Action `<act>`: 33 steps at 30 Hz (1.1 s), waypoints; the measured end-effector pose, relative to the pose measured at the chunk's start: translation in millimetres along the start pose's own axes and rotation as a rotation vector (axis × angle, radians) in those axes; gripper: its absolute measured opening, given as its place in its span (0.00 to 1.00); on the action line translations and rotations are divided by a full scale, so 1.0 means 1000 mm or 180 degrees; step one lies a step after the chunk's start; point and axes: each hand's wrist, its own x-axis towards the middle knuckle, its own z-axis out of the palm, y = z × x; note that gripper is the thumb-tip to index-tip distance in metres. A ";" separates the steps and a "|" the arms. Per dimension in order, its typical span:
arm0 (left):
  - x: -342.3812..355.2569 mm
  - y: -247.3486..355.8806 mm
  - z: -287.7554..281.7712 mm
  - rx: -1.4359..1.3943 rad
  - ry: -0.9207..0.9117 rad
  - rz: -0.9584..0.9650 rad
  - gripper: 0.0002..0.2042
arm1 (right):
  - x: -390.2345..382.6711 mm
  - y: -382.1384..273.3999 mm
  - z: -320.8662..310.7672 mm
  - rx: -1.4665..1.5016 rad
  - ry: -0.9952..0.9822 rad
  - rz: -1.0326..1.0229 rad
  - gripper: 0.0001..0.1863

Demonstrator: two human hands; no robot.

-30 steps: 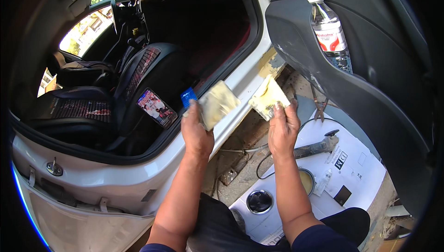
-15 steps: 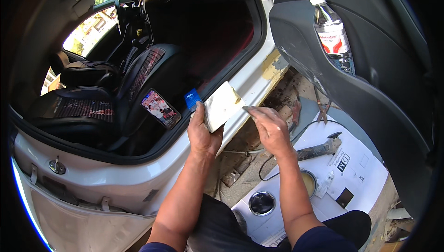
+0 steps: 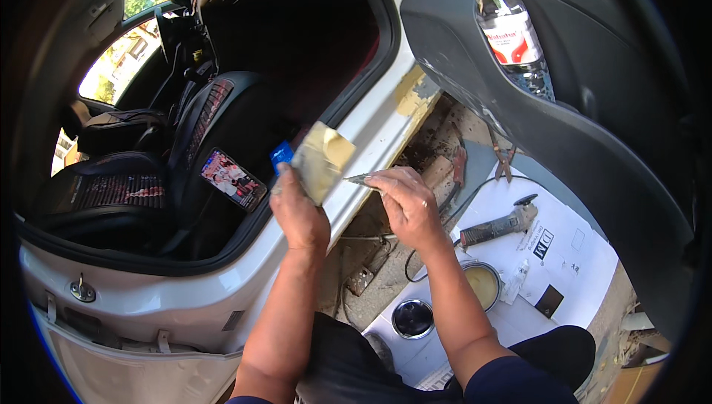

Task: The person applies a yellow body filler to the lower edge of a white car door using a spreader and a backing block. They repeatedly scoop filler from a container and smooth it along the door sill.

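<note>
From the head camera, the left hand (image 3: 299,213) is raised in front of the open car doorway, its fingers (image 3: 284,181) closed around a flat, square, tan-smeared spreader board with a blue handle end (image 3: 320,158), held tilted with its face toward the right hand. The right hand (image 3: 405,204) is just beside it, fingers (image 3: 386,179) pinched on a thin grey metal putty blade (image 3: 357,179), whose tip reaches the lower edge of the board; whether it actually touches cannot be told.

Behind both hands runs the white car door sill (image 3: 374,153), carrying a patch of yellowish filler (image 3: 411,93) higher up. Inside the car sits a black seat with a red patterned centre (image 3: 111,189).

Below the right forearm, a white paper sheet (image 3: 575,256) lies on the ground with an open round tin of beige paste (image 3: 482,284), a round metal lid (image 3: 412,318) and a grey angle grinder (image 3: 495,227) on it. At upper right, a clear plastic water bottle with a red label (image 3: 508,30) stands in the pocket of the dark grey door panel (image 3: 578,130).
</note>
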 end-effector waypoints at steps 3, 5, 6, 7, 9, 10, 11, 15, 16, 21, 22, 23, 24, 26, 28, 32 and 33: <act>-0.002 0.009 0.001 -0.0017 0.0152 0.0064 0.22 | -0.018 0.036 0.006 0.0339 0.0548 0.1020 0.18; -0.004 0.008 -0.004 0.0074 0.0148 -0.0045 0.22 | -0.021 0.065 0.003 0.0713 0.1029 0.2914 0.19; -0.004 0.008 -0.007 0.0127 0.0162 -0.0097 0.22 | -0.021 0.088 0.000 0.1031 0.1305 0.3011 0.20; -0.005 0.006 -0.006 0.0208 0.0114 -0.0085 0.21 | -0.025 0.124 -0.002 0.0823 0.1414 0.2847 0.21; -0.003 0.000 0.000 0.0195 0.0003 -0.0097 0.19 | -0.034 0.198 -0.013 0.0336 0.1649 0.2528 0.22; -0.002 0.001 -0.007 0.0234 0.0012 -0.0061 0.18 | -0.021 0.204 -0.009 0.0588 0.1641 0.2674 0.22; -0.001 0.004 -0.014 0.0262 0.0032 -0.0033 0.18 | -0.005 0.199 -0.003 0.0436 0.1539 0.2579 0.21; 0.001 0.008 -0.020 0.0290 -0.0013 -0.0066 0.18 | 0.034 0.216 0.008 0.0645 0.1786 0.2430 0.21; 0.001 0.010 -0.021 0.0314 -0.0013 -0.0082 0.18 | 0.039 0.220 0.015 0.0675 0.1900 0.2265 0.21; -0.002 0.014 -0.019 0.0412 -0.0007 -0.0109 0.17 | 0.042 0.254 0.020 0.0593 0.2022 0.2071 0.21; -0.004 0.017 -0.017 0.0430 0.0021 -0.0114 0.17 | 0.043 0.252 0.027 0.0556 0.2000 0.2132 0.21; -0.004 0.017 -0.020 0.0447 0.0003 -0.0117 0.17 | 0.044 0.249 0.033 0.0512 0.1982 0.2191 0.21; -0.003 0.016 -0.023 0.0463 -0.0019 -0.0122 0.17 | 0.043 0.246 0.036 0.0464 0.1966 0.2249 0.21; -0.003 0.018 -0.024 0.0463 -0.0018 -0.0116 0.18 | 0.038 0.240 0.042 0.0147 0.1747 0.2126 0.23; -0.003 0.019 -0.019 0.0412 -0.0006 -0.0141 0.18 | 0.027 0.234 0.041 -0.0237 0.1503 0.2103 0.25; 0.002 0.012 -0.020 0.0683 -0.0198 -0.0120 0.18 | 0.006 0.229 0.047 -0.0097 0.1418 0.1971 0.29; 0.001 0.012 -0.018 0.0653 -0.0198 -0.0146 0.18 | 0.001 0.221 0.050 -0.0079 0.1341 0.2083 0.30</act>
